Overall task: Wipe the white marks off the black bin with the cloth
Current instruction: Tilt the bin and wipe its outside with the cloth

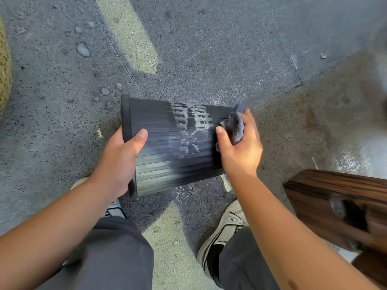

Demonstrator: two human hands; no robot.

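A black ribbed bin (161,143) lies on its side on the stone floor, its rim to the left. White foamy marks (191,124) streak the ribs in the upper right part of its side. My left hand (119,162) grips the bin at the rim, thumb on top. My right hand (240,147) presses a crumpled grey-blue cloth (235,124) against the bin's right end, just right of the marks.
Speckled grey floor all around, with white spatter (219,95) beyond the bin. My two shoes (222,233) and dark trouser legs are below. A brown wooden piece (339,206) stands at the right. A mossy edge (4,65) at far left.
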